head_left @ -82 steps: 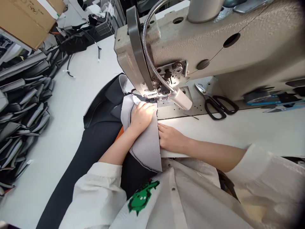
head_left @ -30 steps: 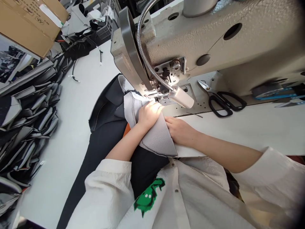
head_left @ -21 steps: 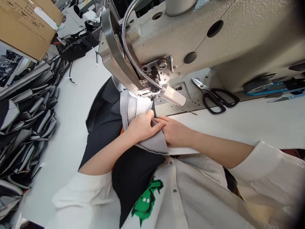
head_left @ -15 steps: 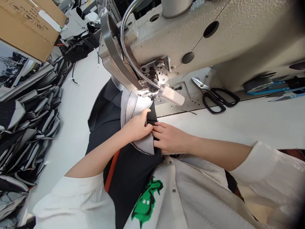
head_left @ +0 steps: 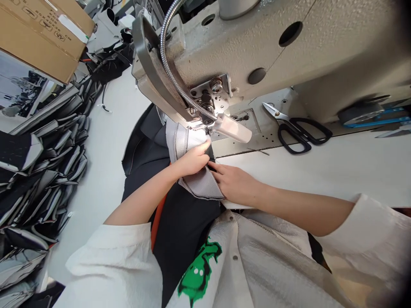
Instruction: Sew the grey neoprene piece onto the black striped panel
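Observation:
A grey fabric strip with dark seams lies over black fabric at the sewing machine. My left hand is closed on the grey strip just below the machine's needle area, thumb towards the presser foot. Close beside it, my right hand grips the strip's right edge between thumb and fingers; part of its fingertips is hidden by the cloth. The black fabric hangs down across my lap, with an orange band showing along it. The needle itself is hard to make out behind the white lamp.
Black-handled scissors lie on the machine bed to the right. Blue-handled snips rest further right by the machine's column. Stacked black and grey fabric pieces fill the left, below a cardboard box.
My left hand has moved up and slightly right, closer to the needle area. The grey strip's lower end has shifted right towards my right hand. The scissors remain on the machine bed.

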Motion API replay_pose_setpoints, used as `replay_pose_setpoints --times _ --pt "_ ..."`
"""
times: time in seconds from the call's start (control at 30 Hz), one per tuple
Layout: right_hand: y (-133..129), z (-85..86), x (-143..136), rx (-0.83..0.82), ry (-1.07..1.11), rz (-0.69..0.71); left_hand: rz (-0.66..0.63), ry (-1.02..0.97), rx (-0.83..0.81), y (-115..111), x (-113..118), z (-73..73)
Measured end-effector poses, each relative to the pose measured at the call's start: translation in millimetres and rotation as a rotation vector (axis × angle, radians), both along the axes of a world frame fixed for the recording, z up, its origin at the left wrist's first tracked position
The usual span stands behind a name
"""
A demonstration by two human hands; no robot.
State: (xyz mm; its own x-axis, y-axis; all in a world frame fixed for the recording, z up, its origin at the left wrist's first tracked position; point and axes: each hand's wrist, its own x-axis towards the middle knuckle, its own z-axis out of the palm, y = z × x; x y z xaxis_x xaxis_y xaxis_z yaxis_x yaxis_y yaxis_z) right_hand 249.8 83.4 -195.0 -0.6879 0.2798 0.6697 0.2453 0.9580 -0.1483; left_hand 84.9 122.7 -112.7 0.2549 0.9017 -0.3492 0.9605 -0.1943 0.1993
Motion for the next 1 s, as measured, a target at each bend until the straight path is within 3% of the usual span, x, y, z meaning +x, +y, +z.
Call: replay_pose_setpoints --times 0.13,0.3,0.47,0.7,0.83,1.0 --pt "10.4 -3.3 3.7 -0.018 0.001 -0.048 0.063 0.151 -0.127 15.0 9.9 7.5" --pt "16.5 -7.8 2.9 -0.015 -0.010 -0.100 0.049 0.465 -0.214 11.8 25.0 21.9" --pt "18.1 -4.0 3.8 -0.015 -0.008 -0.076 0.033 0.444 -0.162 7.0 27.4 24.3" --pt "25.3 -2.0 11.5 -0.050 -0.027 0.015 0.103 0.304 0.073 1.2 17.0 10.2" --pt "30.9 5.1 10.5 -0.088 -0.080 0.039 0.019 0.292 0.113 4.9 3.7 2.8" --pt "0.6 13.9 30.1 0.001 -0.084 -0.038 -0.060 0.204 0.113 3.0 -23.6 -4.8"
